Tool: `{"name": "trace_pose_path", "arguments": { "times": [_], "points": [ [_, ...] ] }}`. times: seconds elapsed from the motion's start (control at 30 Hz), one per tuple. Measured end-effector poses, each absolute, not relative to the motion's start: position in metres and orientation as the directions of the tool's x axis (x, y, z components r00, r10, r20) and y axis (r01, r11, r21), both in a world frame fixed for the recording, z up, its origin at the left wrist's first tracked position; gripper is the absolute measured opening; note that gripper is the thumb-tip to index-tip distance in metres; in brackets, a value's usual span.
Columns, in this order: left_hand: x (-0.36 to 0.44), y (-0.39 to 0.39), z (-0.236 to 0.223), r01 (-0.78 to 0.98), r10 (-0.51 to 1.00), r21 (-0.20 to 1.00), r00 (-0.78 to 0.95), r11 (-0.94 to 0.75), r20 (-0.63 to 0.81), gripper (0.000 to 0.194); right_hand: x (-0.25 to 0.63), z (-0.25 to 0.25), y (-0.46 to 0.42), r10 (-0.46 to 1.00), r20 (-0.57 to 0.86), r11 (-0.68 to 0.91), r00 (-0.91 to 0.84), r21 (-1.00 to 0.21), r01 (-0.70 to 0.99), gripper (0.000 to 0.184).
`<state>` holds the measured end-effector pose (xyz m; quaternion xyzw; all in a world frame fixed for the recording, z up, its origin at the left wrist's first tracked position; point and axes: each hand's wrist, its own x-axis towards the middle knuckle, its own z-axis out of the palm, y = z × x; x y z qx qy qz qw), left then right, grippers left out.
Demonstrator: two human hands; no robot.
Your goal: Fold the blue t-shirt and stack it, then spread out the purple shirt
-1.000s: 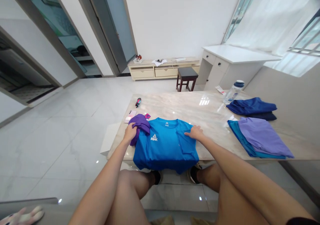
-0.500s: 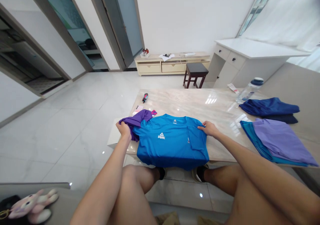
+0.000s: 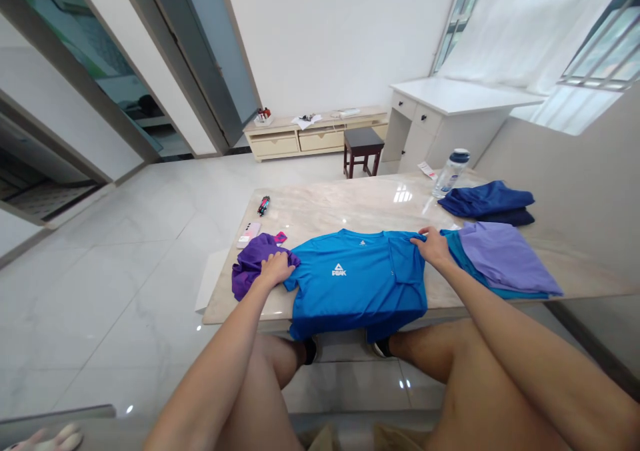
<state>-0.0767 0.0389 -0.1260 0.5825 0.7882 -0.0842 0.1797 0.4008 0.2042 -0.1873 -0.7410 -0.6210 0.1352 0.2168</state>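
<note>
A bright blue T-shirt (image 3: 357, 281) with a white logo lies front-up on the marble table (image 3: 350, 207), its hem hanging over the near edge. My left hand (image 3: 276, 268) rests on the shirt's purple sleeve (image 3: 253, 264) at its left side, fingers curled onto the cloth. My right hand (image 3: 434, 247) pinches the folded-in right shoulder of the shirt. My bare knees show below the table edge.
A folded lilac and teal pile (image 3: 503, 264) lies right of the shirt, with a navy pile (image 3: 485, 203) and a water bottle (image 3: 451, 171) behind. A phone (image 3: 249, 233) and a small dark object (image 3: 263, 205) sit at the table's left. A stool (image 3: 363, 148) stands beyond.
The blue shirt has slid right, up to the lilac pile. The purple sleeve has been laid down flat on the left, with my left hand on it.
</note>
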Motion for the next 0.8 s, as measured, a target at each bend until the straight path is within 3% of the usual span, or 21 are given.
{"name": "trace_pose_path", "arguments": {
  "times": [0.13,0.23,0.37,0.5,0.57,0.67,0.73,0.8],
  "points": [
    [-0.065,0.058,-0.126,0.945,0.906,-0.032,-0.320,0.324,-0.275,0.061,0.417,-0.194,0.205,0.982,0.028,-0.147,0.188,-0.513,0.846,0.029],
    [-0.059,0.076,-0.128,0.975,0.964,-0.074,-0.218,0.209,-0.154,0.051,0.424,-0.199,0.206,0.984,0.009,-0.146,0.179,-0.533,0.833,0.028],
    [-0.053,0.100,-0.136,0.971,0.929,0.004,-0.226,0.237,-0.293,0.052,0.427,-0.203,0.208,0.976,0.018,-0.169,0.215,-0.559,0.811,0.030],
    [-0.054,0.114,-0.145,0.949,0.876,-0.044,-0.306,0.313,-0.373,0.068,0.425,-0.200,0.207,0.973,-0.024,-0.204,0.229,-0.556,0.806,0.033],
    [-0.056,0.117,-0.146,0.939,0.845,-0.062,-0.332,0.338,-0.420,0.065,0.422,-0.197,0.205,0.973,-0.065,-0.222,0.223,-0.535,0.815,0.037],
    [-0.058,0.118,-0.145,0.931,0.815,-0.046,-0.340,0.362,-0.469,0.048,0.417,-0.191,0.201,0.976,-0.120,-0.217,0.182,-0.474,0.853,0.057],
    [-0.059,0.116,-0.143,0.950,0.851,-0.001,-0.281,0.314,-0.444,0.037,0.413,-0.189,0.198,0.980,-0.134,-0.187,0.144,-0.403,0.896,0.070],
    [-0.059,0.114,-0.139,0.976,0.908,0.068,-0.166,0.208,-0.385,0.028,0.409,-0.188,0.197,0.984,-0.136,-0.150,0.112,-0.310,0.939,0.067]
  ]
}}
